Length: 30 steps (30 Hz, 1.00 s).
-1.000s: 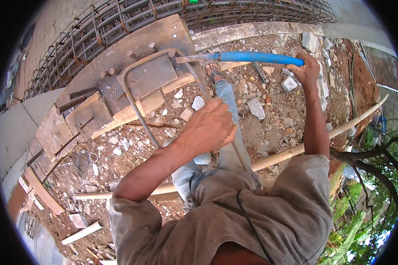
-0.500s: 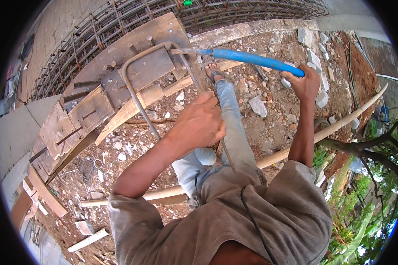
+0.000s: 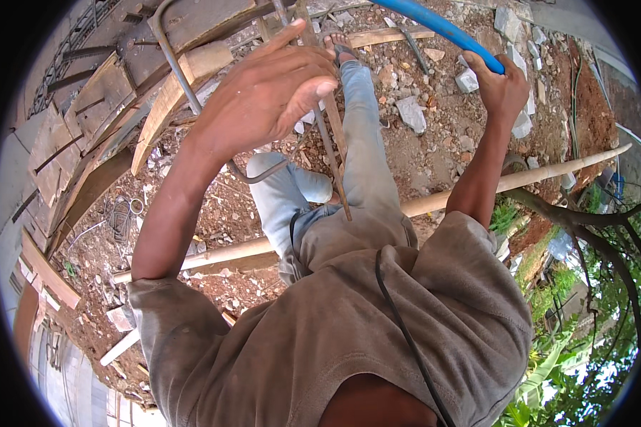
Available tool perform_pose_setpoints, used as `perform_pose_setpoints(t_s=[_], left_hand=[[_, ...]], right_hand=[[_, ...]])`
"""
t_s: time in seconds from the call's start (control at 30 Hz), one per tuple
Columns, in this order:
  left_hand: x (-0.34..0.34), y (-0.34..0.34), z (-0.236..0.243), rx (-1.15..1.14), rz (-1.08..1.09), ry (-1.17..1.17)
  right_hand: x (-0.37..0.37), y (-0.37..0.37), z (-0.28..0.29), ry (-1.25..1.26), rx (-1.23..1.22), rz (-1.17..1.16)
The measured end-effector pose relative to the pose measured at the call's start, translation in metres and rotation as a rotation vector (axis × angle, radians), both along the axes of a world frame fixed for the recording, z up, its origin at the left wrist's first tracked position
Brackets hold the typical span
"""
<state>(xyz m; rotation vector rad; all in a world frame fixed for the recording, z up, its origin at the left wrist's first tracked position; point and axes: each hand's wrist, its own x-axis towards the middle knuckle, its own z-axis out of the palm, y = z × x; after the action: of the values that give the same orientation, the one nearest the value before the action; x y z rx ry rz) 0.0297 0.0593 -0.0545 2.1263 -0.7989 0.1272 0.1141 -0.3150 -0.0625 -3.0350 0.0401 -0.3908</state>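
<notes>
My left hand point(image 3: 271, 96) is open, with the forefinger stretched out and the thumb apart, over a bent steel rod point(image 3: 167, 50). Part of the rod is hidden behind the hand and forearm; a hooked end point(image 3: 263, 173) comes out below the wrist, over my knee. Another straight length of the rod point(image 3: 326, 139) runs past my thumb toward my lap. My right hand point(image 3: 504, 82) is closed round the end of a long blue handle point(image 3: 441, 28), whose far end lies outside the picture.
A heavy wooden bench point(image 3: 206, 25) with metal pegs stands at the upper left, with boards point(image 3: 107, 82) on it. A long wooden pole point(image 3: 548, 174) crosses behind my arms. Broken stones point(image 3: 410, 114) litter the dirt. Tree branches point(image 3: 584, 220) hang at the right.
My left hand has let go of the rod and spread its fingers. The rod's bend has moved up and left, and the blue handle has risen in the picture, still in my right hand.
</notes>
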Motion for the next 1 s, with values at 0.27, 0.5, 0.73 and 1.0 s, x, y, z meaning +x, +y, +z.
perform_pose_setpoints(t_s=[0.27, 0.5, 0.73, 1.0], left_hand=[[0.0, -0.006, 0.005, 0.529, -0.091, -0.038], [-0.008, -0.01, -0.01, 0.422, 0.047, -0.193], [-0.012, -0.007, -0.006, 0.424, 0.062, -0.194], [-0.023, -0.018, 0.008, 0.421, 0.165, -0.008]], right_hand=[[-0.002, 0.0, 0.004, 0.071, 0.011, -0.027], [-0.017, 0.013, 0.01, -0.031, -0.045, -0.022], [-0.031, 0.019, 0.012, -0.114, 0.017, 0.028], [-0.02, 0.012, 0.021, -0.035, 0.024, 0.052]])
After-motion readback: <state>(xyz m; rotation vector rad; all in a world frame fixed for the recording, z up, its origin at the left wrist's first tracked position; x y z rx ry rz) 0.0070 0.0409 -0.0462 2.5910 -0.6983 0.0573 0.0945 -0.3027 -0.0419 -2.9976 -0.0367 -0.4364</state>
